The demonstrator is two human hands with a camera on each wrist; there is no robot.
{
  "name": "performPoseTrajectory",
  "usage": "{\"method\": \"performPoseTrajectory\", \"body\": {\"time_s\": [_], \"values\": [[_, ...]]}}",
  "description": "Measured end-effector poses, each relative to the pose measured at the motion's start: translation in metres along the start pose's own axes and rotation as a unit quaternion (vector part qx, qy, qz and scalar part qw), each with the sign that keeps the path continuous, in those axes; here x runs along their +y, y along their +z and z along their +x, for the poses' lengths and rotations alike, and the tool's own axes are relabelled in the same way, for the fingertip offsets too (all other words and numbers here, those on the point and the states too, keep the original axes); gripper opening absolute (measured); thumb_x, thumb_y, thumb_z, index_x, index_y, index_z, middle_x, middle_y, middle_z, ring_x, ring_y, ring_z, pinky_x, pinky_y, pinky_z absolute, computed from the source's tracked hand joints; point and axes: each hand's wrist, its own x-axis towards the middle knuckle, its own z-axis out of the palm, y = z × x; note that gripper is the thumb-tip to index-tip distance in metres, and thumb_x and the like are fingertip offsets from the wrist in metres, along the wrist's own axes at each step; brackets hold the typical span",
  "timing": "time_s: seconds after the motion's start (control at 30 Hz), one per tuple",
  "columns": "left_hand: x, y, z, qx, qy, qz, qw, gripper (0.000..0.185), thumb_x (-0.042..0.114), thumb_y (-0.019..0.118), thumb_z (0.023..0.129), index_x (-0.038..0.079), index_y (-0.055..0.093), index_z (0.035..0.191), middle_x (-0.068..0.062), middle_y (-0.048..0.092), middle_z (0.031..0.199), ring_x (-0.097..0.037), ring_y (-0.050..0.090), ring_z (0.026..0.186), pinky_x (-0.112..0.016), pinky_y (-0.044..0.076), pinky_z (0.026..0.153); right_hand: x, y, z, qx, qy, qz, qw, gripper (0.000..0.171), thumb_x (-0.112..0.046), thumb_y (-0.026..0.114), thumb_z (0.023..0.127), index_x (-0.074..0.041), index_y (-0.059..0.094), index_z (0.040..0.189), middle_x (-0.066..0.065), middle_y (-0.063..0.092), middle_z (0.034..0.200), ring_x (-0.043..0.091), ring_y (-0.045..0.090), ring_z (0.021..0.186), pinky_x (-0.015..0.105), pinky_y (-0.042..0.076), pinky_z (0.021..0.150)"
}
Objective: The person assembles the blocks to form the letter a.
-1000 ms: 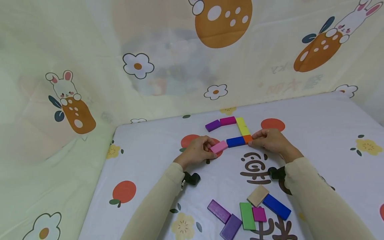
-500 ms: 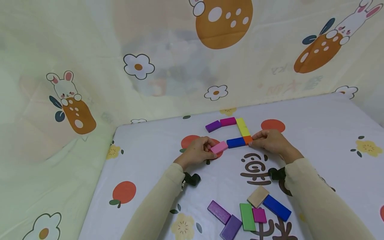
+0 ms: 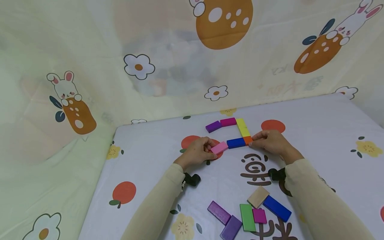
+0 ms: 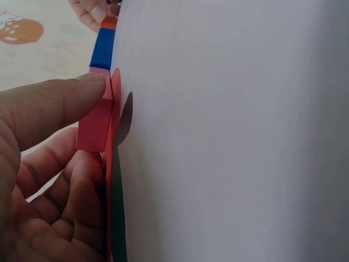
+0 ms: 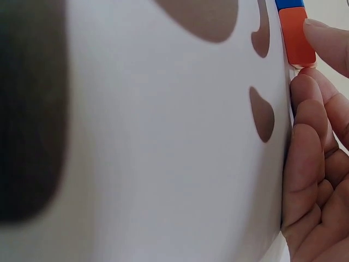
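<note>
My left hand [image 3: 196,151] pinches the left end of a pink block [image 3: 219,147], thumb on its near side. In the left wrist view the thumb lies against the pink block [image 4: 94,123], the other fingers curled by its end. My right hand [image 3: 272,144] holds the small orange block [image 3: 247,140], with thumb and fingertips at its right end in the right wrist view. Between them lies a blue block [image 3: 236,143], touching both in a row. From the orange block a yellow block [image 3: 243,127] runs back to a magenta block [image 3: 228,122], which meets a purple block [image 3: 213,126].
Nearer me lie loose blocks: a natural wood block [image 3: 258,196], a long blue block [image 3: 277,208], a green block [image 3: 247,217], a magenta square [image 3: 259,215] and two purple blocks, one purple block [image 3: 219,212] touching the other. A patterned curtain [image 3: 168,100] hangs behind the white tablecloth [image 3: 144,146].
</note>
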Motion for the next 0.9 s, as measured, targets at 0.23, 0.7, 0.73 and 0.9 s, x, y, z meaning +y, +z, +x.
{"method": "performPoseTrajectory", "body": {"time_s": [0.23, 0.7, 0.73, 0.9], "values": [[-0.0025, 0.0007, 0.0011, -0.003, 0.005, -0.010, 0.9999, 0.033, 0.021, 0.078, 0.083, 0.019, 0.061, 0.111, 0.001, 0.060, 0.089, -0.014, 0.055, 0.083, -0.026, 0.046, 0.072, 0.0012, 0.0001, -0.0007, 0.002, -0.003, -0.002, 1.000, 0.045, -0.036, 0.074, 0.084, -0.005, 0.064, 0.116, 0.015, 0.061, 0.110, 0.028, 0.051, 0.100, 0.031, 0.045, 0.075], [-0.0034, 0.0000, 0.0012, -0.002, 0.000, -0.012, 0.9999, 0.035, 0.021, 0.079, 0.083, 0.020, 0.061, 0.112, 0.001, 0.060, 0.090, -0.015, 0.055, 0.085, -0.027, 0.046, 0.072, -0.0007, 0.0013, 0.0006, 0.001, -0.008, 0.005, 1.000, 0.044, -0.033, 0.075, 0.084, -0.005, 0.064, 0.116, 0.012, 0.062, 0.106, 0.027, 0.052, 0.098, 0.030, 0.045, 0.075], [-0.0032, -0.0001, 0.0011, -0.001, 0.001, -0.011, 0.9999, 0.035, 0.021, 0.079, 0.083, 0.020, 0.061, 0.112, 0.001, 0.060, 0.090, -0.015, 0.054, 0.085, -0.027, 0.046, 0.072, -0.0005, 0.0013, 0.0007, 0.001, -0.008, 0.004, 1.000, 0.045, -0.034, 0.075, 0.084, -0.005, 0.064, 0.116, 0.012, 0.062, 0.106, 0.027, 0.052, 0.098, 0.030, 0.045, 0.075], [-0.0045, 0.0007, 0.0026, -0.001, 0.009, -0.003, 1.0000, 0.034, 0.022, 0.079, 0.083, 0.020, 0.061, 0.111, 0.001, 0.060, 0.088, -0.014, 0.055, 0.084, -0.027, 0.046, 0.072, 0.0013, 0.0011, 0.0003, 0.003, -0.008, 0.002, 1.000, 0.045, -0.034, 0.074, 0.084, -0.005, 0.064, 0.116, 0.014, 0.060, 0.110, 0.027, 0.051, 0.099, 0.029, 0.045, 0.074]]}}
